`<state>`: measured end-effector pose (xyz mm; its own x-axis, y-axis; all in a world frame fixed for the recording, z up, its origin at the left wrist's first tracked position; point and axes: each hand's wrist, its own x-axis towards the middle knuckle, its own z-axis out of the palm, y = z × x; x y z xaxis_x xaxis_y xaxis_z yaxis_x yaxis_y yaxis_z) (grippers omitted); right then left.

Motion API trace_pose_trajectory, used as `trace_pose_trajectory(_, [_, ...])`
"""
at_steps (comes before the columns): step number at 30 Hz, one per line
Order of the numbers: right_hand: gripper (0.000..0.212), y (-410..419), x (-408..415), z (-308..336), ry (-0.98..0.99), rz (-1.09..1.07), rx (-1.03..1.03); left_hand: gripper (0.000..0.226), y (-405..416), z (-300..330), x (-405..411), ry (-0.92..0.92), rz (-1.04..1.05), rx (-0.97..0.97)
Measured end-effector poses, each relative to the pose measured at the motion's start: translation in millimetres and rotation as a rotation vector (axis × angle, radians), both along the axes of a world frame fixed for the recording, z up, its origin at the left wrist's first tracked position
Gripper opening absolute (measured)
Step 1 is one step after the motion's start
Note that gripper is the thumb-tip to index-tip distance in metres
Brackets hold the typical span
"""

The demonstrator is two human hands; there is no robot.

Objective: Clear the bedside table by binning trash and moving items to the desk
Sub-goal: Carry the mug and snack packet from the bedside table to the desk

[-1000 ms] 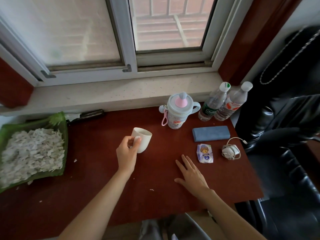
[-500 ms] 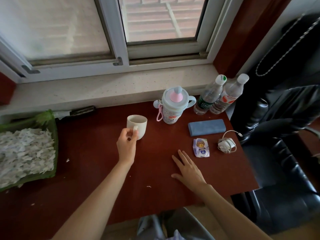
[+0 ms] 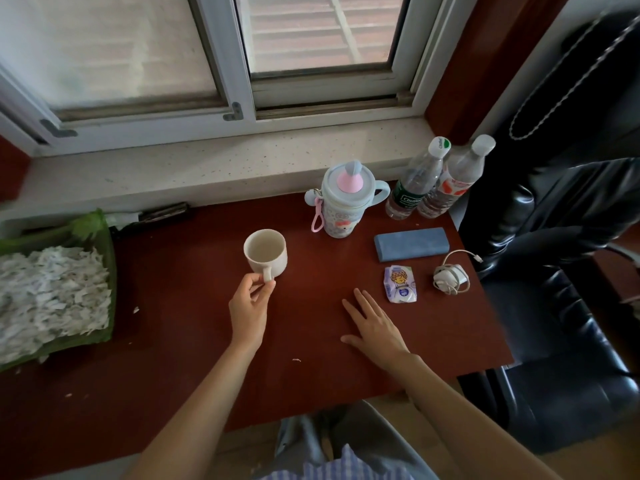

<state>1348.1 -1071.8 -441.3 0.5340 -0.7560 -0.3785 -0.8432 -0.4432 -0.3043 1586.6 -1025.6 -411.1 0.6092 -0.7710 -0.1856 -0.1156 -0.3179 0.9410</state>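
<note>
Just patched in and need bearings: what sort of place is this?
Probably a desk in a bedroom or study at home: a dark red desk under a sliding window, a black office chair beside it, a child's sippy bottle and a mug on top.

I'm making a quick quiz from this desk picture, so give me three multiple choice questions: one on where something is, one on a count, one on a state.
1. Where is the blue case?
A. on the windowsill
B. on the desk in front of the bottles
C. in the green tray

2. How many plastic bottles stand there?
A. two
B. four
C. none

3. What is the left hand doing?
A. lying flat
B. pinching the mug handle
C. holding the charger

B: it lies just before the bottles. A: two capped bottles side by side. B: fingers close on the handle.
</note>
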Motion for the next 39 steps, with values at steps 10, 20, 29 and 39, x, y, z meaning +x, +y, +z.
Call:
trace_pose_trajectory(10, [0.077, 1, 1, 0, 0.010, 0.003, -0.007, 0.011, 4, 3, -2, 0.070, 0.000, 0.039])
trace_pose_trajectory(20, [0.077, 1, 0, 1, -0.003, -0.018, 0.015, 0.014, -3, -3, -8, 0.183, -0.028, 0.050])
trace_pose_trajectory(29, [0.077, 1, -1, 0, -0.010, 0.001, -0.009, 0.007, -19, 2, -46, 0.509, -0.026, 0.014])
trace_pose_trajectory(39, [0.077, 2, -2, -2, -0.040, -0.012, -0.008, 0.009, -42, 0, -87, 0.486, -0.126, 0.034])
